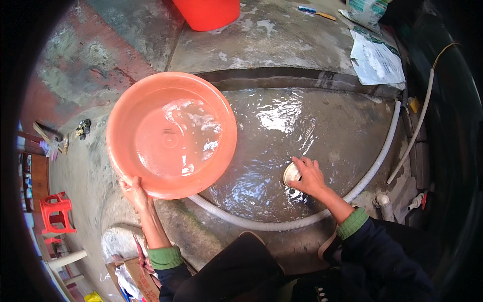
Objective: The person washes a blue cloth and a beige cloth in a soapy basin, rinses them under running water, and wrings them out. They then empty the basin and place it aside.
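Note:
My left hand (pixel 135 192) grips the near-left rim of a salmon-coloured plastic basin (pixel 151 85), its thumb over the edge. The basin tilts, and a shallow layer of water with some foam lies toward its right side. My right hand (pixel 310 177) is low over the wet concrete floor (pixel 256 151), with fingers and thumb around a round, cream-coloured piece (pixel 290 174). Whether that piece is a cup, a cap or a pipe end, I cannot tell. Rippling water spreads across the sunken floor around it.
A grey corrugated hose (pixel 264 225) curves around the near and right sides of the wet area. Behind is a raised concrete ledge (pixel 271 56) with a red bucket (pixel 209 13), a brush (pixel 316 13) and a plastic bag (pixel 375 58). A valve (pixel 417 202) and a thin hose (pixel 415 128) are at right.

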`<action>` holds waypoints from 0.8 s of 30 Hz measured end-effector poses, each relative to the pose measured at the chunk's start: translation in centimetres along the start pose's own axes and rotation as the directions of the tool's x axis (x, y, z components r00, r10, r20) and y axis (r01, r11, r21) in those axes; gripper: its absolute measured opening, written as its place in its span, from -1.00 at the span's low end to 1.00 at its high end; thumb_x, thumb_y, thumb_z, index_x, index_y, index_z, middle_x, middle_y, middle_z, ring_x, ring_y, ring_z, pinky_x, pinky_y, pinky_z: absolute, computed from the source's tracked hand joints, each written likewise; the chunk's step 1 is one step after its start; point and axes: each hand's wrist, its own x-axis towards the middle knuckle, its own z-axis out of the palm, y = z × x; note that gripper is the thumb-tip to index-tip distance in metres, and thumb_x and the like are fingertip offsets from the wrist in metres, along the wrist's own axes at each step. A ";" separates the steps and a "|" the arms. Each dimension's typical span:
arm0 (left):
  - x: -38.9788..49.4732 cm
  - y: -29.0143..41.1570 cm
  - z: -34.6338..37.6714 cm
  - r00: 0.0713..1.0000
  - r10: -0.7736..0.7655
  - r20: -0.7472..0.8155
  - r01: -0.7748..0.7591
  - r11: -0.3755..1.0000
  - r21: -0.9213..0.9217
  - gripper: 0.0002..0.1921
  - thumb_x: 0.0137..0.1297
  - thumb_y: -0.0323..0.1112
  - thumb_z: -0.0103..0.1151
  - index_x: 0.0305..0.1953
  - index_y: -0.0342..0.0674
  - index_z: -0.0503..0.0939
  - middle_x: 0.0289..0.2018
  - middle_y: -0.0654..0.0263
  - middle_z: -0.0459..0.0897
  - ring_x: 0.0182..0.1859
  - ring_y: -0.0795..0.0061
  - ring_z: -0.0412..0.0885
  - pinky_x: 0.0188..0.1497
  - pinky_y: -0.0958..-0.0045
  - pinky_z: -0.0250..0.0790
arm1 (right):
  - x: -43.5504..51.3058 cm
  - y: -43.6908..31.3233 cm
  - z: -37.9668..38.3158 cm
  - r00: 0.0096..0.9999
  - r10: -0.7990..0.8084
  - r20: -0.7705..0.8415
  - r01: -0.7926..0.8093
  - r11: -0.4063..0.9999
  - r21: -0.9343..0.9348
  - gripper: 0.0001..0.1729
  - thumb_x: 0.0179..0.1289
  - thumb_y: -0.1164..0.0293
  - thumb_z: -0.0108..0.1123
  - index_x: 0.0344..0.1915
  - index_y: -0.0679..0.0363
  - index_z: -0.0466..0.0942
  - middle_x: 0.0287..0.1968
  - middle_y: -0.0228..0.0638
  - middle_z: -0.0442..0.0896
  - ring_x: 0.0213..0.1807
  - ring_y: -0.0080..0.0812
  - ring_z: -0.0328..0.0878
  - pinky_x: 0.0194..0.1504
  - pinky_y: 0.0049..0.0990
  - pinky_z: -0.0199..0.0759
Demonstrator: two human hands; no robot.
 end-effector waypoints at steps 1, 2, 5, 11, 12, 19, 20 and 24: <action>-0.6 0.3 0.7 1.000 0.004 0.000 -0.004 1.000 -0.007 -0.62 0.08 -0.71 0.05 -0.05 -0.26 0.36 -0.12 0.24 0.55 -0.13 0.45 0.55 0.02 0.36 0.48 | 0.0 0.1 0.0 1.000 0.004 0.011 -0.003 1.000 -0.010 0.01 -0.10 0.09 0.50 0.42 -0.01 0.34 0.34 -0.07 0.38 0.26 0.11 0.32 0.23 -0.05 0.39; -1.2 0.7 1.4 0.999 -0.018 -0.026 0.018 1.000 -0.008 -0.65 0.08 -0.72 0.07 -0.10 -0.23 0.35 -0.16 0.30 0.54 -0.15 0.52 0.53 0.01 0.41 0.46 | -0.1 0.1 0.0 1.000 0.007 0.015 -0.006 1.000 -0.014 0.01 -0.10 0.09 0.50 0.42 -0.03 0.34 0.33 -0.07 0.38 0.26 0.11 0.32 0.23 -0.03 0.39; -2.9 2.2 4.0 0.999 0.052 0.000 -0.052 0.999 -0.015 -0.65 0.08 -0.72 0.10 -0.11 -0.22 0.36 -0.19 0.34 0.52 -0.15 0.57 0.50 0.01 0.46 0.43 | -0.2 0.3 0.1 1.000 0.020 0.012 -0.020 0.999 -0.025 0.02 -0.12 0.08 0.49 0.43 -0.08 0.34 0.29 -0.10 0.38 0.26 0.09 0.31 0.17 0.05 0.40; -4.9 5.6 9.0 0.962 0.185 0.200 -0.214 0.968 0.131 -0.74 0.11 -0.73 0.01 -0.20 -0.26 0.39 -0.24 0.38 0.49 -0.19 0.65 0.46 0.02 0.57 0.35 | -0.2 0.8 0.5 1.000 -0.002 0.013 0.003 0.999 -0.046 0.03 -0.12 0.07 0.48 0.43 -0.05 0.32 0.26 -0.12 0.37 0.27 0.06 0.28 0.09 0.08 0.42; -5.1 6.2 9.5 0.962 0.174 0.211 -0.204 0.971 0.126 -0.74 0.11 -0.73 0.01 -0.19 -0.27 0.39 -0.24 0.38 0.49 -0.18 0.65 0.47 0.03 0.57 0.34 | -0.2 0.9 0.6 1.000 0.000 0.007 0.000 0.998 -0.055 0.04 -0.12 0.06 0.48 0.43 -0.03 0.32 0.25 -0.12 0.37 0.27 0.05 0.28 0.09 0.08 0.42; -7.4 9.0 10.1 0.943 0.265 0.202 -0.306 0.928 0.213 -0.74 0.14 -0.73 0.03 -0.15 -0.29 0.42 -0.21 0.40 0.48 -0.17 0.66 0.46 0.01 0.59 0.32 | 0.4 1.3 0.6 0.999 0.045 0.015 -0.045 0.998 -0.044 0.02 -0.17 0.09 0.50 0.38 0.03 0.38 0.20 -0.14 0.37 0.26 0.03 0.28 0.09 0.03 0.44; -7.7 9.3 9.8 0.926 0.297 0.232 -0.349 0.910 0.225 -0.75 0.16 -0.72 0.05 -0.15 -0.28 0.43 -0.19 0.41 0.47 -0.19 0.67 0.45 -0.01 0.61 0.31 | 0.5 1.2 0.6 0.999 0.042 0.025 -0.040 0.998 -0.054 0.00 -0.17 0.09 0.50 0.37 0.03 0.39 0.19 -0.14 0.38 0.26 0.03 0.29 0.10 0.03 0.44; -8.1 10.5 9.0 0.837 0.468 0.285 -0.548 0.732 0.405 -0.74 0.11 -0.72 0.13 -0.19 -0.27 0.44 -0.32 0.37 0.48 -0.29 0.62 0.46 -0.16 0.58 0.34 | 1.1 0.8 0.3 0.994 0.072 0.088 -0.065 0.995 -0.079 -0.05 -0.17 0.10 0.50 0.32 0.04 0.42 0.21 -0.16 0.37 0.27 0.04 0.29 0.13 0.03 0.43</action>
